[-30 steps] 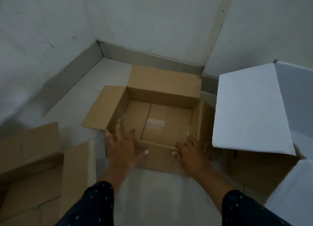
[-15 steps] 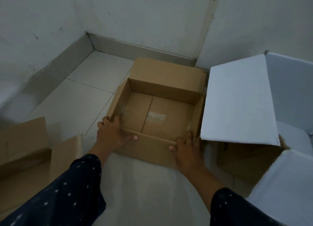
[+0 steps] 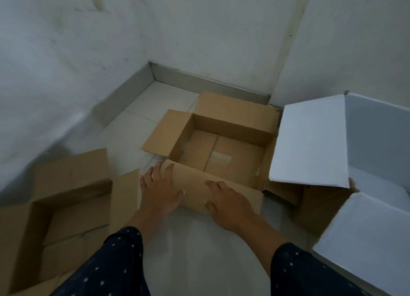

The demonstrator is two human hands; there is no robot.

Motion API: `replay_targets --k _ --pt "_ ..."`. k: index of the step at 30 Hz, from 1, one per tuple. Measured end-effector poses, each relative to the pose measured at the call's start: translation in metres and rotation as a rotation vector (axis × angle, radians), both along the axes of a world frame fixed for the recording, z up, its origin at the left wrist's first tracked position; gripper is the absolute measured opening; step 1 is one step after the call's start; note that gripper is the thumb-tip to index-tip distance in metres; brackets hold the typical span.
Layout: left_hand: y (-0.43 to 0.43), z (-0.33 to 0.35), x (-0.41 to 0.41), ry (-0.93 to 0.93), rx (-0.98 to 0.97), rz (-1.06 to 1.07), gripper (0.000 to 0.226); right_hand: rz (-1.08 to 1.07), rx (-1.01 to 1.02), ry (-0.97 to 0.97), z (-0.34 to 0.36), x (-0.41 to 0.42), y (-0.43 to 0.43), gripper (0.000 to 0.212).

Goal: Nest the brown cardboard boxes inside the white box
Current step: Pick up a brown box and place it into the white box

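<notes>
An open brown cardboard box (image 3: 224, 138) sits on the floor in the corner, its flaps spread outward and its inside empty. My left hand (image 3: 160, 190) lies flat on the left end of its near flap, fingers spread. My right hand (image 3: 229, 203) presses flat on the same flap further right. A large white box (image 3: 377, 144) stands open at the right, one white flap (image 3: 310, 142) leaning over the brown box's right side. A second open brown box (image 3: 66, 198) lies at the left.
White walls (image 3: 199, 29) close the corner behind the boxes, with a grey skirting strip (image 3: 208, 80) along the floor. Pale floor tiles (image 3: 195, 247) show between my arms. Another white flap (image 3: 368, 235) sticks out at the lower right.
The box's near flap has folded outward and down under both palms. My hands went from gripping the front corners to lying flat on that flap. The left side flap is spread out again.
</notes>
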State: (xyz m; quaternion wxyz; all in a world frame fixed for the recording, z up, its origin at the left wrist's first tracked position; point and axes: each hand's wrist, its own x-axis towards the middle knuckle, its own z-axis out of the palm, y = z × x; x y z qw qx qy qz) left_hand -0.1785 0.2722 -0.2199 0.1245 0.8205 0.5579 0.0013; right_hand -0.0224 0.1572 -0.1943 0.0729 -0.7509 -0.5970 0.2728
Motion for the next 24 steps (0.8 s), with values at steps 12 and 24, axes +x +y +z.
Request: replay_targets --k 12,24 --pt "0.021 0.024 -0.237 0.116 0.023 0.254 0.071 0.005 0.122 0.047 -0.003 -0.191 0.036 0.051" --pt "0.029 -0.047 -0.339 -0.087 -0.45 0.487 0.099 -0.258 -0.247 0.116 -0.073 -0.27 0.076 0.091"
